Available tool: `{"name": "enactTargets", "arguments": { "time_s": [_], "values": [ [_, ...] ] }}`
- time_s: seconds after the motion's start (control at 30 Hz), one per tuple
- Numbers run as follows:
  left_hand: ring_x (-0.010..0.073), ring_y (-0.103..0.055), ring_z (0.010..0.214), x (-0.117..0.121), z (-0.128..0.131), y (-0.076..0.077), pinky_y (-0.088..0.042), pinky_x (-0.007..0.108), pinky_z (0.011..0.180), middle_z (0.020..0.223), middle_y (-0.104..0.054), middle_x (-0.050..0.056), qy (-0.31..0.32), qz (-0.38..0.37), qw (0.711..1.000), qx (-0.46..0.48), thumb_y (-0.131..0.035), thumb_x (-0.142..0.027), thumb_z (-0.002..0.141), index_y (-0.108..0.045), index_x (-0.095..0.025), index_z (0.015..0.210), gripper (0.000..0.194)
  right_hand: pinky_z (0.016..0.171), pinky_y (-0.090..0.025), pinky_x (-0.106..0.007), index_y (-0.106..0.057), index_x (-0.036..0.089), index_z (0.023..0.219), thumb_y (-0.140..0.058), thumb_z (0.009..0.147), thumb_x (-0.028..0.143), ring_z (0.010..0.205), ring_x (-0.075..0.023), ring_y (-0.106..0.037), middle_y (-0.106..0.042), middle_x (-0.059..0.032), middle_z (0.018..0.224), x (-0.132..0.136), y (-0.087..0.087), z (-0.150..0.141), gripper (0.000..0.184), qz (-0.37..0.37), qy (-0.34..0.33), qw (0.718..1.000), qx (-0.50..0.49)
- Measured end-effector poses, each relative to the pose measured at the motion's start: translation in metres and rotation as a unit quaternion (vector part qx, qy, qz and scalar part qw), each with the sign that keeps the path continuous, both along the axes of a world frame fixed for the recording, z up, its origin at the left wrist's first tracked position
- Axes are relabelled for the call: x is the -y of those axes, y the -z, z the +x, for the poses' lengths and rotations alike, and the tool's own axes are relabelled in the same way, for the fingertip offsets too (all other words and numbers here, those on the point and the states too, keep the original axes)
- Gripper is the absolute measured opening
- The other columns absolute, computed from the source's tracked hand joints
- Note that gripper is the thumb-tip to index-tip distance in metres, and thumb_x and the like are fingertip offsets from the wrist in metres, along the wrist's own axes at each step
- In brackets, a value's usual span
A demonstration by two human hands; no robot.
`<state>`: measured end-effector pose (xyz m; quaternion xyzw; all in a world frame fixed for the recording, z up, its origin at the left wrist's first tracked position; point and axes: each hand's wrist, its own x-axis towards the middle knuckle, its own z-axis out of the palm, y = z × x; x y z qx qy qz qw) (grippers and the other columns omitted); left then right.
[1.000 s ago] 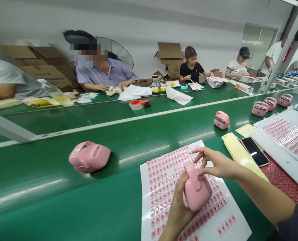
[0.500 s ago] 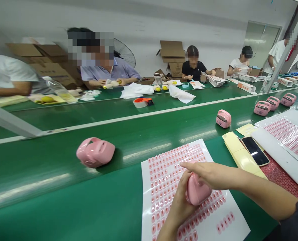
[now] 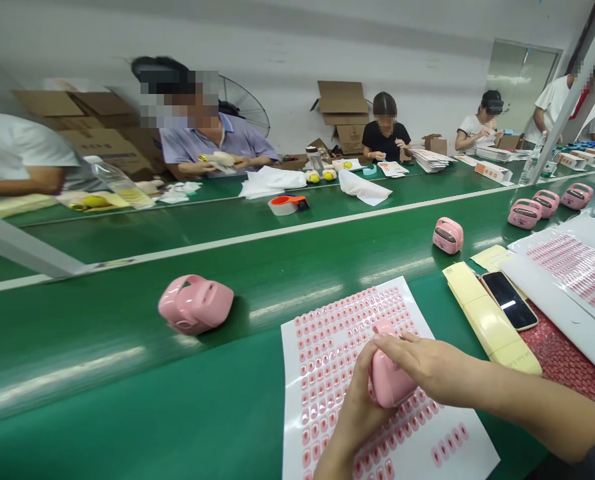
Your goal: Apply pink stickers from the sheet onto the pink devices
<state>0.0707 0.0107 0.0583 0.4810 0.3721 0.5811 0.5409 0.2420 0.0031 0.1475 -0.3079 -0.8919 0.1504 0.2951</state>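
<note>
Over the sticker sheet (image 3: 293,400), a rounded pink plastic device (image 3: 391,381) with a handle is gripped in my left hand (image 3: 360,410), whose fingers curl around its left and lower side. My right hand (image 3: 427,363) lies across the device's upper right side with fingers stretched out and touching it; the thumb is hidden. The sheet is white, with rows of small pink oval stickers bearing red marks, and some spots in the rows are bare. Another pink device (image 3: 196,305) lies on the green belt to the left, and a similar one (image 3: 448,235) stands farther right.
More pink devices (image 3: 525,213) stand along the belt (image 3: 297,263) at right. Beside my right arm lie a yellow paper stack (image 3: 492,320), a phone (image 3: 510,300), red bubble wrap (image 3: 572,360) and more sticker sheets (image 3: 572,267). Across the belt, several people sit working near a tape roll (image 3: 283,205).
My right hand has slid slightly down and right along the held device, showing more of its top. The pink device at left has shifted slightly right. My left hand keeps its grip.
</note>
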Motion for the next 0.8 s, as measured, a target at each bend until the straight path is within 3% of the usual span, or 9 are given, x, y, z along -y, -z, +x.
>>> {"name": "enactTargets", "arguments": {
  "time_s": [0.13,0.27,0.37,0.43,0.57,0.7,0.8],
  "values": [
    [0.0353,-0.041,0.121,0.0,-0.002,0.0,-0.023,0.048,0.105,0.12,-0.057,0.011,0.007,-0.003,1.0,-0.015,-0.076,0.006,0.034,-0.061,-0.021,0.107,0.079,0.098,-0.04,-0.041,-0.006,0.025,0.143,-0.041,0.069,-0.007,0.124,-0.0243,-0.04,-0.031,-0.0089,0.142,-0.004,0.008,0.001,0.088,-0.064,0.001,0.998,-0.02],
    [0.0342,-0.043,0.12,0.0,-0.005,0.01,-0.025,0.047,0.105,0.121,-0.057,0.008,-0.004,0.01,0.999,-0.04,-0.076,0.004,0.036,-0.061,-0.024,0.108,0.079,0.105,-0.029,-0.044,-0.004,0.019,0.143,-0.063,0.071,0.011,0.132,-0.0271,-0.024,-0.02,-0.0157,0.146,-0.022,0.013,0.001,0.093,-0.187,0.01,0.979,-0.081],
    [0.0347,-0.04,0.122,-0.001,-0.005,0.018,-0.028,0.046,0.103,0.122,-0.056,0.007,-0.004,-0.016,1.0,-0.002,-0.074,0.005,0.035,-0.06,-0.026,0.11,0.082,0.103,-0.031,-0.044,-0.006,0.02,0.143,-0.067,0.07,0.019,0.128,-0.0261,-0.034,-0.022,-0.0175,0.145,-0.035,0.022,-0.004,0.095,-0.312,0.02,0.94,-0.134],
    [0.0355,-0.038,0.123,-0.002,-0.004,0.019,-0.027,0.048,0.103,0.122,-0.056,0.007,0.0,-0.021,0.999,0.027,-0.073,0.006,0.035,-0.06,-0.027,0.11,0.083,0.101,-0.033,-0.044,-0.008,0.021,0.142,-0.064,0.073,0.019,0.125,-0.0243,-0.04,-0.026,-0.0177,0.143,-0.037,0.031,-0.009,0.089,-0.343,0.032,0.922,-0.176],
    [0.0363,-0.04,0.122,-0.004,0.0,0.011,-0.022,0.05,0.105,0.118,-0.058,0.009,-0.015,-0.003,1.0,0.023,-0.074,0.005,0.034,-0.063,-0.024,0.104,0.077,0.105,-0.027,-0.044,-0.01,0.019,0.142,-0.053,0.081,0.02,0.129,-0.0219,-0.033,-0.029,-0.0147,0.143,-0.028,0.044,-0.02,0.075,-0.295,0.082,0.927,-0.216],
    [0.0352,-0.044,0.118,-0.003,0.001,0.008,-0.026,0.05,0.104,0.121,-0.057,0.009,-0.021,0.069,0.994,-0.086,-0.078,-0.003,0.038,-0.06,-0.026,0.11,0.077,0.107,-0.026,-0.043,-0.012,0.016,0.142,-0.038,0.088,0.024,0.131,-0.0212,-0.03,-0.033,-0.0141,0.141,-0.015,0.049,-0.026,0.061,-0.19,0.127,0.951,-0.206],
    [0.0345,-0.045,0.118,-0.005,0.0,0.013,-0.032,0.049,0.101,0.126,-0.053,0.008,-0.014,0.131,0.979,-0.154,-0.079,-0.009,0.04,-0.055,-0.028,0.117,0.083,0.106,-0.029,-0.042,-0.012,0.015,0.142,-0.036,0.088,0.024,0.129,-0.0212,-0.034,-0.035,-0.0141,0.139,-0.011,0.053,-0.03,0.059,-0.159,0.151,0.954,-0.205]
  ]
}}
